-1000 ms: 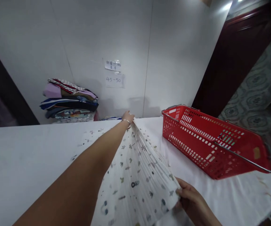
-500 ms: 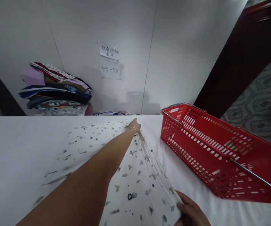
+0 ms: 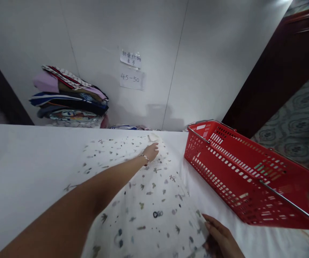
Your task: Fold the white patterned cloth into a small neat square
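Observation:
A white cloth [image 3: 154,193] printed with small grey, green and dark motifs lies spread over the white tabletop. My left hand [image 3: 151,151], with a bracelet at the wrist, reaches far across it. Its fingers are a little apart over the cloth, just short of the turned-up far corner, and hold nothing. At the near right corner, my right hand [image 3: 221,238] pinches the cloth's edge between thumb and fingers. Part of the cloth's left side is hidden under my left forearm.
To the right stands a red plastic basket [image 3: 224,179] with metal handles. Beyond the table's far edge, a stack of folded fabrics [image 3: 71,98] rises at the left. Two paper signs [image 3: 132,78] hang on the grey wall.
My left hand has let go of the far corner and drawn back slightly toward me. The creases along the cloth's right side have flattened. My right hand keeps its hold at the near corner.

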Tool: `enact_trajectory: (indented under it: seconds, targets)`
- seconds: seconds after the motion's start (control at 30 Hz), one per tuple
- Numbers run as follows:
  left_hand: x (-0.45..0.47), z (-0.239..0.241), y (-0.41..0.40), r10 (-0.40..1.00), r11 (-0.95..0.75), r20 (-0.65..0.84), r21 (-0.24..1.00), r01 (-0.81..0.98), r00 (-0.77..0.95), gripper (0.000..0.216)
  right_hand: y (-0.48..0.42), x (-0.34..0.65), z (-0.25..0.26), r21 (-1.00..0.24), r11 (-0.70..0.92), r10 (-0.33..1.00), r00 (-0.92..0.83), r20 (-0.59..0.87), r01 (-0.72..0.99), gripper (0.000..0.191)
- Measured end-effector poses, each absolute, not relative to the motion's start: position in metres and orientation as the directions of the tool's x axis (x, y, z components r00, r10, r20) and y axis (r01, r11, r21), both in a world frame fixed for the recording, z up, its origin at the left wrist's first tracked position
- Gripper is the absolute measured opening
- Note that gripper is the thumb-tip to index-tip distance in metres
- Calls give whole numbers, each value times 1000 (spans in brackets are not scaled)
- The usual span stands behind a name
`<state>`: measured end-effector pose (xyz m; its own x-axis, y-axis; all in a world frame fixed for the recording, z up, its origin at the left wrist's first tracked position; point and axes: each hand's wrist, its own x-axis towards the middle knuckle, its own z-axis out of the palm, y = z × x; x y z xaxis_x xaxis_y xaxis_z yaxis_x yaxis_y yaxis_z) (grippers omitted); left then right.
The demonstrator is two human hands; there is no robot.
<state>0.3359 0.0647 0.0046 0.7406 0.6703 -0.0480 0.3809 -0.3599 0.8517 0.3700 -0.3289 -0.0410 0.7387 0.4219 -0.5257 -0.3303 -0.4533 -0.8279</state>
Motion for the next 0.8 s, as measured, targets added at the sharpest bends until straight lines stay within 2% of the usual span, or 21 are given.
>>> enact_trajectory:
  seconds: [0.13,0.23,0.37,0.5,0.57,0.67,0.73,0.8]
  targets:
    - [254,15,56,664,-398,-31,831,388,747,38,-334,371,-43,-861,-421,511,711,-484,-283,46]
    - [174,24,49,723,-496,-8,690,527,691,31,-336,370,-42,-883,-416,533,728,-430,-217,37]
    - [65,25,28,828,-469,-6,540,699,561,35,-337,373,-41,-896,-428,572,731,-372,-120,33]
    - [-16,6,-21,830,-513,68,483,709,554,50,-334,380,-36,-878,-477,607,707,-364,-42,36]
    - [-40,-8,-50,779,-611,177,430,664,602,50,-330,381,-29,-869,-494,625,692,-362,-9,34]
    - [-59,-25,-85,572,-819,320,279,502,755,50,-325,378,-14,-839,-544,609,702,-370,31,29]
    - [-65,-31,-100,444,-896,365,180,406,818,47,-323,376,-5,-816,-576,585,721,-372,46,28]
    - [-68,-33,-109,374,-927,391,131,351,841,42,-323,376,1,-795,-605,561,731,-389,42,29]
